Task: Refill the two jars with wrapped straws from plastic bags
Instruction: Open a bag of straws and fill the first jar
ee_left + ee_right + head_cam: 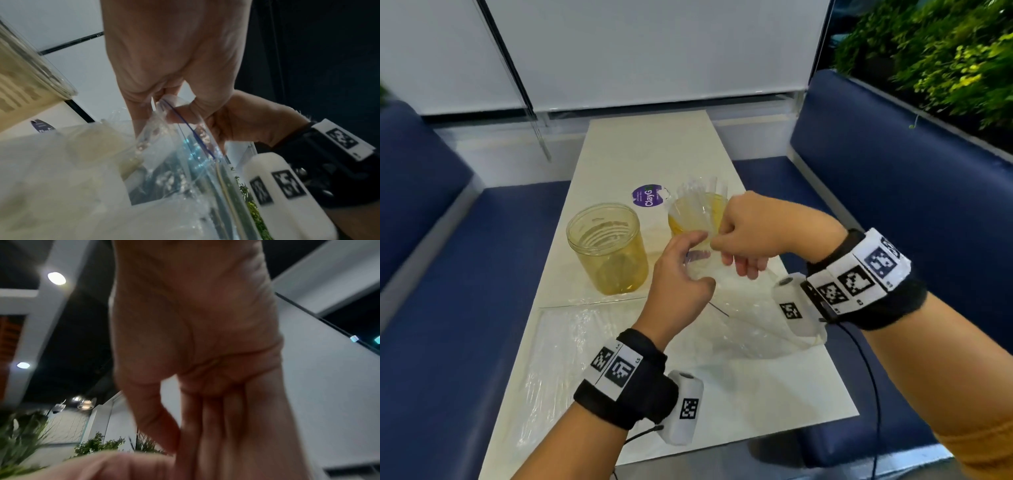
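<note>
Navy-blue bench seats [431, 260] flank a long white table [654, 144], which serves as the landmark here. On the table's near end lies a flat, clear plastic bag [558, 359]. A second clear plastic bag [750, 325], with a blue line along its mouth, is lifted above the table's middle, its lower end trailing down to the tabletop toward the right edge. Left of the table's centre stands an open, yellow-tinted jar [607, 248], with no straws showing in it. A second yellow-tinted jar [693, 214] stands just behind the hands, with wrapped straws [703, 186] rising from its mouth. Beyond it, farther up the table, sits a purple round sticker [646, 196]. The right hand [751, 233] hovers over the table's middle, thumb and forefinger pinching the lifted bag's rim, the other fingers loosely curled below. The left hand [678, 274] sits just beside it, nearer the table's close end, fingers narrowed to a pinch on the same rim.
</note>
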Motion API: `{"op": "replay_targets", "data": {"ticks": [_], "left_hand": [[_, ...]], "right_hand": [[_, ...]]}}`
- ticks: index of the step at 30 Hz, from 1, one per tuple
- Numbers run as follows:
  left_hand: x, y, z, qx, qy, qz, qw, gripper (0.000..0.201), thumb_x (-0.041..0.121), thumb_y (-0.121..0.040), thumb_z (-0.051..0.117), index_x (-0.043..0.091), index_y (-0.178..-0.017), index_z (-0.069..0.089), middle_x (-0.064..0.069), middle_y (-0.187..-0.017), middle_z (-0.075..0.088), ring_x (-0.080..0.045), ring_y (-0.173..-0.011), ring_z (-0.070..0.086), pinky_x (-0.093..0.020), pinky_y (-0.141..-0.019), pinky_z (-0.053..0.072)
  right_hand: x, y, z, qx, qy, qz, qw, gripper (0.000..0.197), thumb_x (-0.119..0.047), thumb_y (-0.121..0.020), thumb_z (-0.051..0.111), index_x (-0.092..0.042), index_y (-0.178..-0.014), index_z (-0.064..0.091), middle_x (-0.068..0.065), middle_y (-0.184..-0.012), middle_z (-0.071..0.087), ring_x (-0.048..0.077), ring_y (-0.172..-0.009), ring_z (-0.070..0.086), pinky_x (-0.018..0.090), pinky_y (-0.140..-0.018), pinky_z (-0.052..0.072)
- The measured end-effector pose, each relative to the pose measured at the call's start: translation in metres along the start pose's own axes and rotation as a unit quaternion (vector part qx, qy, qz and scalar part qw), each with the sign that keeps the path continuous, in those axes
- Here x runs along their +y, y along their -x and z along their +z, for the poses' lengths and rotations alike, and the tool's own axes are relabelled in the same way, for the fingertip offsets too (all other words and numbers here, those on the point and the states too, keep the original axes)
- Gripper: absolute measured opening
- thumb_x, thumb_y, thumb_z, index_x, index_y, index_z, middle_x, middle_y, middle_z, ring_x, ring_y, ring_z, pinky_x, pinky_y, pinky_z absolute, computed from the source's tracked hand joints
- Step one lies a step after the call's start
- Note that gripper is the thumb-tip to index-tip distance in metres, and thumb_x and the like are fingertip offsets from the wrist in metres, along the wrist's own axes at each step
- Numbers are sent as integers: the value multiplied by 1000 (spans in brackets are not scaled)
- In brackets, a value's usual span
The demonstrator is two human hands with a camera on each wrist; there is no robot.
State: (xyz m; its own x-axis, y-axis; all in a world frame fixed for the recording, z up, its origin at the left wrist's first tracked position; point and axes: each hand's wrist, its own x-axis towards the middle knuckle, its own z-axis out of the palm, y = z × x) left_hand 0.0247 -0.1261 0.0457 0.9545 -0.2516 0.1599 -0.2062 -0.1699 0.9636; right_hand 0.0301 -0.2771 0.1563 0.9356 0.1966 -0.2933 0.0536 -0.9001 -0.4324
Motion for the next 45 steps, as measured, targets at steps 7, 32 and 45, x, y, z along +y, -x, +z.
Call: {"op": "replay_targets", "data": {"ticks": [7, 32, 45], "left_hand": [[0, 7, 16, -25, -21, 34, 999, 70, -15, -72, 60, 12, -136, 55, 0, -138, 52, -16, -122, 59, -12, -78, 54], [-7, 23, 14, -93, -71, 61, 991, 91, 8, -68, 86, 20, -148, 44, 9, -147, 42, -11, -130, 48, -35, -109, 47], [-11, 13, 31, 110, -125, 107, 980, 35, 26, -72, 85, 24, -104, 71, 5, -97, 75, -15, -87, 71, -36, -74, 59]], "right_hand": [[24, -17, 82, -97, 225, 110, 963, 42, -43, -99, 51, -8, -119, 60, 7, -111, 61, 32, -103, 63, 34, -74, 44], [18, 26, 68, -13, 193, 91, 977, 49, -30, -99, 57, -28, -147, 47, 6, -137, 54, 29, -119, 57, 33, -87, 47], [-26, 48, 14, 82, -72, 8, 994, 51, -41, -78, 81, -26, -123, 63, -1, -97, 70, 11, -65, 72, 24, -62, 60]]}}
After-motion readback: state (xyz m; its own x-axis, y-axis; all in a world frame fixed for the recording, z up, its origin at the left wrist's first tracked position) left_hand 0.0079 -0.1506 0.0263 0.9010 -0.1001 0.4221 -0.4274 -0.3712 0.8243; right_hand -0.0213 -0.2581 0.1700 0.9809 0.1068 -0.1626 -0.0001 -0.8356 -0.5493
